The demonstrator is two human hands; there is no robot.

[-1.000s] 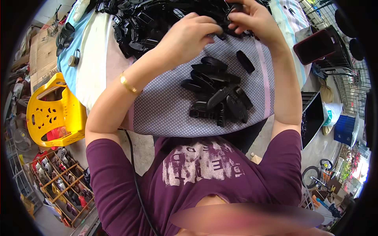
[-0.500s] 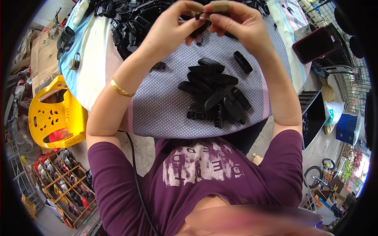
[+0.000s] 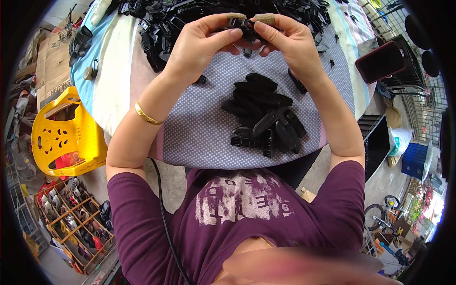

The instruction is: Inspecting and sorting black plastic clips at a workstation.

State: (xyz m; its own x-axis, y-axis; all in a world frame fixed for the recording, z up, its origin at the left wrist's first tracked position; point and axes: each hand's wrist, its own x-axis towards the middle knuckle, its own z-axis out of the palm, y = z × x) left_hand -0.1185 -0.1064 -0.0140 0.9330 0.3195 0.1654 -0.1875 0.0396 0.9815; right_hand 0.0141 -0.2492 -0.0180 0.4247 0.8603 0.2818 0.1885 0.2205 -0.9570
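Over the far half of the table, my left hand (image 3: 192, 50) and my right hand (image 3: 295, 47) meet at a black hair claw clip (image 3: 247, 33). Both pinch it between thumb and forefinger, with tan wraps around the forefingers. Its far side is partly covered by the fingers. Closer to me lies a small pile of black claw clips (image 3: 266, 111) on the dotted cloth (image 3: 194, 130). One more clip (image 3: 297, 80) is half hidden beside my right wrist. A small black piece (image 3: 201, 80) sits near my left wrist.
A large heap of black clip parts (image 3: 161, 35) spreads across the table's far side. A dark red-edged phone (image 3: 382, 58) is at the right edge. Left of the table stands a yellow chair (image 3: 71, 147), and a black crate (image 3: 375, 130) is at the right. A cable (image 3: 164, 218) hangs beside me.
Both hands have come slightly lower in the picture, and the held black clip shows more clearly between the fingers. My right wrist now partly covers the lone clip.
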